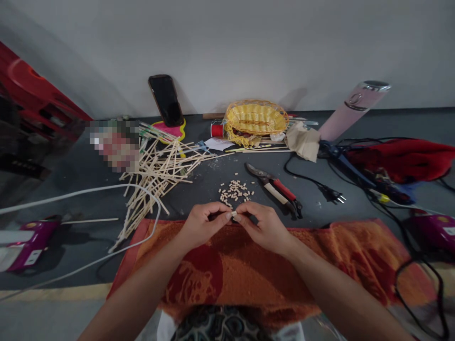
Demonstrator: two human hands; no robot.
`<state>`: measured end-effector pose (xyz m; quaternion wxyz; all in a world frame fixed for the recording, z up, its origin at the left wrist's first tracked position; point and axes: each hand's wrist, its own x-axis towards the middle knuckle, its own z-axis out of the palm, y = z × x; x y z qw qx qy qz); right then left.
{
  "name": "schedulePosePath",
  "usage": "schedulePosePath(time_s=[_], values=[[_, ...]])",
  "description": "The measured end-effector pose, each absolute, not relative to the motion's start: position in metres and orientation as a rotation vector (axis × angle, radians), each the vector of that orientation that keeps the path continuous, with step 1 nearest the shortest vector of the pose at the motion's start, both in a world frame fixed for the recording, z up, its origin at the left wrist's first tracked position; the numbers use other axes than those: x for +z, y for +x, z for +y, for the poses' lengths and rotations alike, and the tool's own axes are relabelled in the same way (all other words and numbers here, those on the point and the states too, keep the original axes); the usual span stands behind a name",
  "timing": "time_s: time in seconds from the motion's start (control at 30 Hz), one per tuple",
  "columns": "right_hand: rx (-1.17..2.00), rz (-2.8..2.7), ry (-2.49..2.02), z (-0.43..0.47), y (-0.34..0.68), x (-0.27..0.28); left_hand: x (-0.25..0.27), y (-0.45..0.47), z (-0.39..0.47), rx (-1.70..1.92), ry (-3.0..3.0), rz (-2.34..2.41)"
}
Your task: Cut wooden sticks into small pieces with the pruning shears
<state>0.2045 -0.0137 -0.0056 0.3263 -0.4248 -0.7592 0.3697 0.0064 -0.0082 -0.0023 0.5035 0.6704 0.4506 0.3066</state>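
Observation:
Between the fingertips of my left hand (208,223) and my right hand (262,225) is a short piece of wooden stick (233,214). Both hands are closed in a pinch, meeting just above the near edge of the dark tabletop. Right beyond them lies a small heap of cut wooden stick pieces (235,190). Pruning shears (275,188) with one red handle rest to the right of the heap. A loose pile of long thin wooden sticks (159,166) spreads out on the left.
An orange towel (249,265) covers the near edge. At the back stand a phone (166,100), a red thread spool (217,129), a yellow wicker basket (258,118) and a pink flask (351,110). A black plug (332,194) with its cord, red cloth (401,158) and purple power strips (33,244) lie around.

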Motion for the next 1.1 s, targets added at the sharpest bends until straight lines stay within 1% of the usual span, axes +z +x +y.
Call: schedulePosePath(time_s=[0.5, 0.67, 0.73, 0.83, 0.9, 1.1], values=[[0.995, -1.967, -1.134, -0.014, 0.204, -0.005, -0.002, 0.008, -0.009, 0.72, 1.744, 1.152], [0.972, -2.008, -1.111, -0.013, 0.205, -0.006, -0.004, 0.007, -0.009, 0.777, 1.751, 1.166], [0.861, -2.072, -1.118, -0.009, 0.208, -0.009, -0.004, 0.006, -0.007, 0.824, 1.701, 1.201], [0.553, -2.2, -1.19, 0.0, 0.215, -0.017, -0.006, 0.005, -0.004, 0.891, 1.564, 1.279], [0.413, -2.253, -1.257, 0.006, 0.219, -0.024, -0.007, 0.005, -0.003, 0.923, 1.463, 1.299], [0.318, -2.28, -1.293, 0.012, 0.225, -0.029, -0.007, 0.005, -0.001, 0.996, 1.179, 1.224]])
